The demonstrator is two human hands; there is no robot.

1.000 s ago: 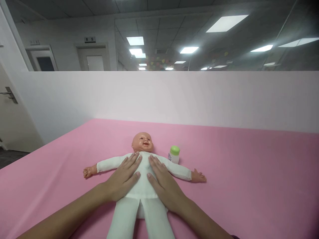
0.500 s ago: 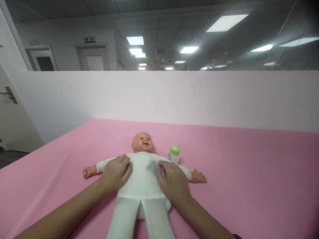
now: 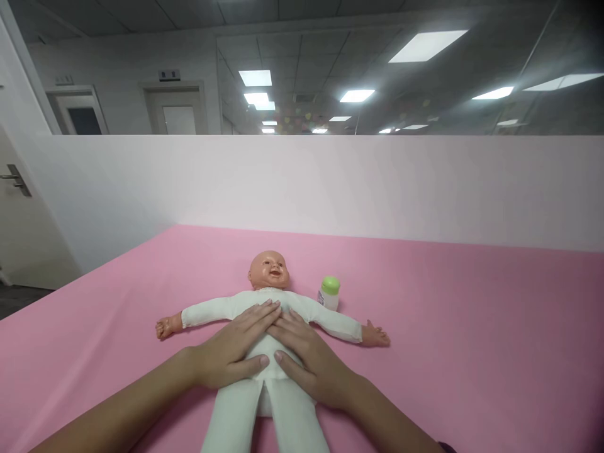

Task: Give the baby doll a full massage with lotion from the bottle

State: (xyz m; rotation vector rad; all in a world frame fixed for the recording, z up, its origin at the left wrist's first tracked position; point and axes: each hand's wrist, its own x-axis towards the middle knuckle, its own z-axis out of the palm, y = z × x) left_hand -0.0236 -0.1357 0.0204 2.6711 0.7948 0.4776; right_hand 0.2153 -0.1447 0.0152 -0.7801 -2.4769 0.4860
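A baby doll [image 3: 268, 368] with a white cloth body lies on its back, head away from me and arms spread wide. My left hand [image 3: 240, 346] rests flat on the left side of its torso, fingers stretched toward the chest. On the other side my right hand [image 3: 311, 358] also lies flat, fingers extended. The fingertips of both hands meet or overlap at the middle of the chest, with the thumbs lower on the belly, slightly apart. Neither hand grips anything.
A small jar with a green lid [image 3: 330, 292] stands beside the doll's arm on the right. Pink covering [image 3: 448, 327] spreads under everything. A white partition [image 3: 330, 182] rises behind it, and a door [image 3: 28, 207] is at the far left.
Both hands have moved inward from the doll's sides to the middle of its torso. Their curled fingers have straightened and now lie flat. The doll and jar stay in place.
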